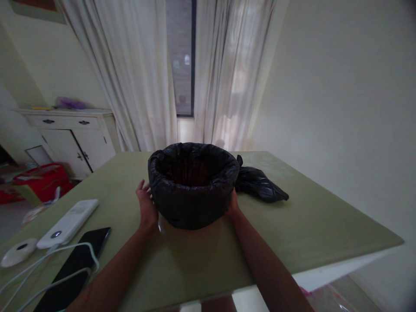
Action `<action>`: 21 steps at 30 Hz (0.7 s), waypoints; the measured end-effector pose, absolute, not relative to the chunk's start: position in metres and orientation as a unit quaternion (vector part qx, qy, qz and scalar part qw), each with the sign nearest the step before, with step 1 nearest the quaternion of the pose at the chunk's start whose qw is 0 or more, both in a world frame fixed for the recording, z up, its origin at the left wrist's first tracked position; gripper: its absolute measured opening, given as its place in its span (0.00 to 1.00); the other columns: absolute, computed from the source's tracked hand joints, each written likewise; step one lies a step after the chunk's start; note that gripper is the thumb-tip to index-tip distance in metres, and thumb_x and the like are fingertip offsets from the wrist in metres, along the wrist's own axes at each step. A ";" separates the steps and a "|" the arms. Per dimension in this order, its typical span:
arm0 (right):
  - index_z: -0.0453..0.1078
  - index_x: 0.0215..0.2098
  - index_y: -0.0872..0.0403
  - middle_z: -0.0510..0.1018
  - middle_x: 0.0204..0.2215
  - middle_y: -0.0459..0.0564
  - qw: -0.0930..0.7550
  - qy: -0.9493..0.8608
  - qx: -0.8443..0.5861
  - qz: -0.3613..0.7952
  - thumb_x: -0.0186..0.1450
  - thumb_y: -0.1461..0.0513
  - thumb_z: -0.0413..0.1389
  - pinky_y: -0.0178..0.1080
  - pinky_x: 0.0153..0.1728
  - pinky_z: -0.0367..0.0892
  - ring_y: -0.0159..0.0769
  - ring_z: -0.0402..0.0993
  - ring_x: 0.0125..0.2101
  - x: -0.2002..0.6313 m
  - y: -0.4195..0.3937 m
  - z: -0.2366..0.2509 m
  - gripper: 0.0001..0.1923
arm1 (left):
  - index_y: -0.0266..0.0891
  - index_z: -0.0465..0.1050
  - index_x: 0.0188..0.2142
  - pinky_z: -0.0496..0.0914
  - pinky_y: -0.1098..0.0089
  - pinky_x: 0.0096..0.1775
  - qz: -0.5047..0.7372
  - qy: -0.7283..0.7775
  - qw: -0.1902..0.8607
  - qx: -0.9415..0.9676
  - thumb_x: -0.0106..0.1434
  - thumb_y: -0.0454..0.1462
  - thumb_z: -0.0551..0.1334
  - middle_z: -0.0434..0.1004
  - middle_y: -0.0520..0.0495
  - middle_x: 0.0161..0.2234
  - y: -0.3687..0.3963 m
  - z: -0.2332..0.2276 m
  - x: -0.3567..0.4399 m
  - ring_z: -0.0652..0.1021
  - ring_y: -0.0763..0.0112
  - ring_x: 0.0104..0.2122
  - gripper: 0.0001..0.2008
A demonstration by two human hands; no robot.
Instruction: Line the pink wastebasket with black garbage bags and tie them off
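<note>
A bin (pixel 191 210), its wall and rim covered by a black liner (pixel 190 187), is at the middle of the tabletop (pixel 308 229), between the two hands, its mouth facing up and partly toward the camera. Whether its base touches the surface is hard to tell. The left hand (pixel 147 207) is open at the bin's left side, palm toward the liner, fingers loosely spread. The right hand (pixel 232 206) is against the right side; its fingers are hidden, so I cannot tell whether they grip. A black bundle (pixel 260 185) lies just beyond that hand. At the near left lie a phone (pixel 76 262), a power bank (pixel 69 223) and a white cable (pixel 73 246).
</note>
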State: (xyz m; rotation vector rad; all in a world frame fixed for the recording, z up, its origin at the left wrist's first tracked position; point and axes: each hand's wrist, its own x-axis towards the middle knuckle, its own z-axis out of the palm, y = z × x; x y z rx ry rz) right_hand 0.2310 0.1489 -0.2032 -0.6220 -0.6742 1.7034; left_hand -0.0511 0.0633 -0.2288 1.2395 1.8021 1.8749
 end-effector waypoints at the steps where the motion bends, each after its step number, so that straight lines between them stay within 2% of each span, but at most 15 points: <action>1: 0.83 0.54 0.50 0.88 0.53 0.53 0.563 -0.282 -0.245 0.737 0.74 0.39 0.50 0.51 0.67 0.71 0.48 0.81 0.61 0.232 0.150 -0.205 0.31 | 0.40 0.48 0.75 0.75 0.50 0.61 0.688 0.603 0.098 0.392 0.78 0.55 0.30 0.66 0.28 0.71 0.060 -0.223 -0.049 0.77 0.51 0.65 0.36; 3: 0.82 0.54 0.52 0.88 0.52 0.53 0.556 -0.279 -0.200 0.757 0.76 0.40 0.49 0.47 0.68 0.69 0.45 0.82 0.61 0.234 0.151 -0.209 0.31 | 0.39 0.52 0.72 0.74 0.51 0.62 0.737 0.569 0.000 0.365 0.78 0.56 0.38 0.63 0.27 0.72 0.048 -0.209 -0.044 0.75 0.52 0.65 0.34; 5: 0.81 0.56 0.52 0.88 0.53 0.51 0.562 -0.282 -0.181 0.757 0.76 0.41 0.50 0.44 0.68 0.67 0.42 0.82 0.60 0.236 0.149 -0.211 0.30 | 0.39 0.56 0.69 0.72 0.50 0.64 0.725 0.552 -0.114 0.396 0.78 0.55 0.45 0.62 0.27 0.71 0.031 -0.193 -0.035 0.72 0.51 0.67 0.31; 9: 0.80 0.58 0.52 0.87 0.55 0.50 0.558 -0.305 -0.196 0.747 0.75 0.42 0.53 0.44 0.70 0.64 0.42 0.79 0.63 0.237 0.142 -0.213 0.29 | 0.43 0.63 0.62 0.73 0.46 0.62 0.644 0.497 -0.267 0.516 0.76 0.50 0.55 0.72 0.34 0.59 -0.014 -0.145 -0.006 0.74 0.49 0.63 0.22; 12: 0.81 0.57 0.54 0.85 0.58 0.53 0.547 -0.333 -0.198 0.742 0.71 0.40 0.57 0.45 0.72 0.62 0.45 0.75 0.67 0.237 0.138 -0.213 0.31 | 0.47 0.70 0.59 0.72 0.48 0.60 0.495 0.428 -0.271 0.705 0.76 0.43 0.60 0.80 0.40 0.54 -0.040 -0.099 0.020 0.80 0.52 0.55 0.15; 14: 0.81 0.58 0.55 0.84 0.60 0.54 0.545 -0.360 -0.179 0.736 0.67 0.37 0.60 0.48 0.73 0.61 0.48 0.74 0.68 0.237 0.136 -0.214 0.36 | 0.47 0.74 0.61 0.71 0.49 0.60 0.389 0.416 -0.268 0.777 0.76 0.47 0.64 0.82 0.41 0.55 -0.046 -0.072 0.035 0.80 0.51 0.54 0.17; 16: 0.81 0.58 0.54 0.83 0.61 0.55 0.546 -0.384 -0.158 0.728 0.63 0.34 0.64 0.51 0.75 0.60 0.50 0.74 0.68 0.237 0.136 -0.215 0.39 | 0.46 0.75 0.63 0.70 0.49 0.59 0.318 0.420 -0.284 0.801 0.75 0.51 0.65 0.82 0.39 0.56 -0.045 -0.052 0.045 0.79 0.49 0.55 0.23; 18: 0.82 0.58 0.52 0.83 0.62 0.53 0.553 -0.395 -0.147 0.719 0.61 0.33 0.66 0.52 0.75 0.60 0.50 0.75 0.67 0.238 0.138 -0.217 0.40 | 0.43 0.75 0.64 0.69 0.49 0.58 0.269 0.431 -0.299 0.808 0.76 0.52 0.64 0.81 0.37 0.57 -0.039 -0.038 0.048 0.78 0.47 0.56 0.24; 21: 0.82 0.57 0.51 0.84 0.60 0.53 0.559 -0.400 -0.151 0.711 0.61 0.32 0.66 0.51 0.74 0.62 0.49 0.77 0.65 0.239 0.146 -0.224 0.40 | 0.41 0.79 0.58 0.70 0.50 0.54 0.227 0.438 -0.298 0.817 0.76 0.48 0.64 0.82 0.38 0.53 -0.029 -0.025 0.044 0.78 0.49 0.51 0.18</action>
